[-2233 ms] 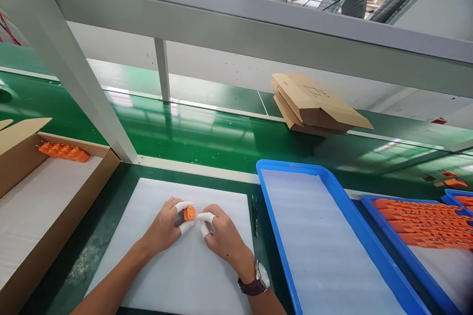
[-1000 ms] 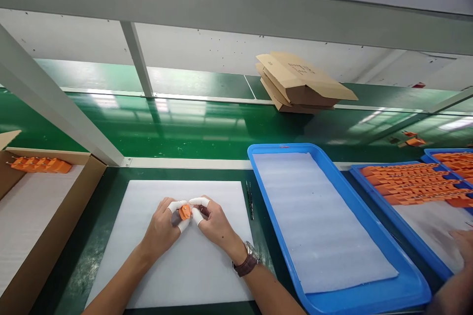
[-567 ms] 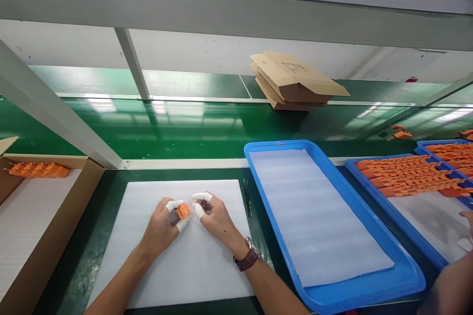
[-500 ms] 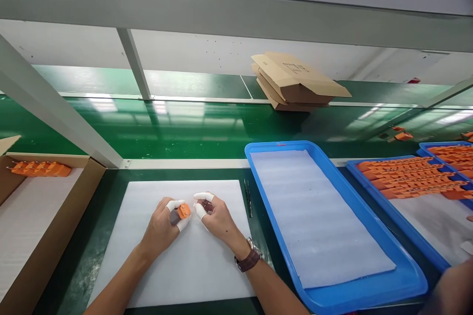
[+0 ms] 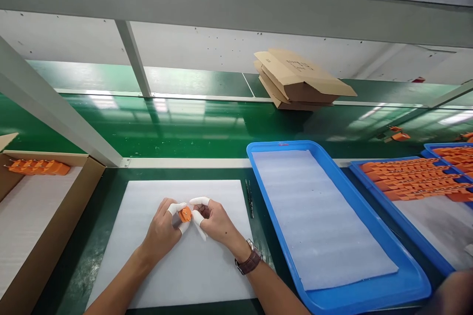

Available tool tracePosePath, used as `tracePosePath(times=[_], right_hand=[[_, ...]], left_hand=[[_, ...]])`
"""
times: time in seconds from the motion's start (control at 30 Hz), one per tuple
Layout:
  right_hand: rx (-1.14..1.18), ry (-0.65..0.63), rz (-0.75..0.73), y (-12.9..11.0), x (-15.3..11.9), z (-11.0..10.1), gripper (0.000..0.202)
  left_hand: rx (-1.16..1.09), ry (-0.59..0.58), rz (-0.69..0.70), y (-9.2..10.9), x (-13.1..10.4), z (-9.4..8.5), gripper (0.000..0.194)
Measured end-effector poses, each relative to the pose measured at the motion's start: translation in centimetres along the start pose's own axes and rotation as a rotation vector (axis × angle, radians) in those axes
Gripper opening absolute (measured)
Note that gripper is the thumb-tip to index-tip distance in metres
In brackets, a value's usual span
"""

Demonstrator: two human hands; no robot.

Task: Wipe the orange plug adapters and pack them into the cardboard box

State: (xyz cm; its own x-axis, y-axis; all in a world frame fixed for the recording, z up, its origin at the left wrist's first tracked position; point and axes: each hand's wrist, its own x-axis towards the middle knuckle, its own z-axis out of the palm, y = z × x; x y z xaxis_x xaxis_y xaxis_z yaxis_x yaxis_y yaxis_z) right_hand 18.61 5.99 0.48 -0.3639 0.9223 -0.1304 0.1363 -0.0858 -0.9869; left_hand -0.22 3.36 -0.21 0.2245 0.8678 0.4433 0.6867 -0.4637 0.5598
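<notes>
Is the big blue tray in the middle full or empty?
Empty of parts: the blue tray holds just a white sheet, with no orange pieces on it.

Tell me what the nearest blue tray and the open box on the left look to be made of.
The blue tray: probably molded plastic, glossy, with rounded corners and highlights along its rim.
The open box: apparently cardboard, matte brown, with a thin folded flap.

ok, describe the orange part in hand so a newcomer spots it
Find the white mat left of the big blue tray. Over it, the left hand grips a small orange part between white-covered fingertips. Other orange parts lie away from the mat; only this one is held over it.
</notes>
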Motion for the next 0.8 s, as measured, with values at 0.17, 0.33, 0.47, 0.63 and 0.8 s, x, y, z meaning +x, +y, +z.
tracePosePath(times=[0.17, 0.33, 0.47, 0.63, 0.8], right_hand=[[0.006, 0.003, 0.043, 0.21, -0.04, 0.11, 0.025], [0.009, 0.007, 0.042, -0.02, -0.10, 0.13, 0.027], [-0.004, -0.060, 0.015, -0.55, -0.32, 0.11, 0.033], [0.037, -0.040, 0.026, -0.33, -0.32, 0.24, 0.033], [0.086, 0.004, 0.052, 0.17, 0.04, 0.19, 0.032]], left_hand=[[0.011, 0.029, 0.016, 0.08, -0.11, 0.32, 0.027], [0.023, 0.048, 0.007, 0.12, -0.11, 0.47, 0.023], [0.027, 0.056, 0.005, 0.17, -0.05, 0.43, 0.025], [0.029, 0.058, -0.009, 0.31, -0.04, 0.37, 0.023], [0.021, 0.051, -0.028, 0.33, -0.08, 0.26, 0.024]])
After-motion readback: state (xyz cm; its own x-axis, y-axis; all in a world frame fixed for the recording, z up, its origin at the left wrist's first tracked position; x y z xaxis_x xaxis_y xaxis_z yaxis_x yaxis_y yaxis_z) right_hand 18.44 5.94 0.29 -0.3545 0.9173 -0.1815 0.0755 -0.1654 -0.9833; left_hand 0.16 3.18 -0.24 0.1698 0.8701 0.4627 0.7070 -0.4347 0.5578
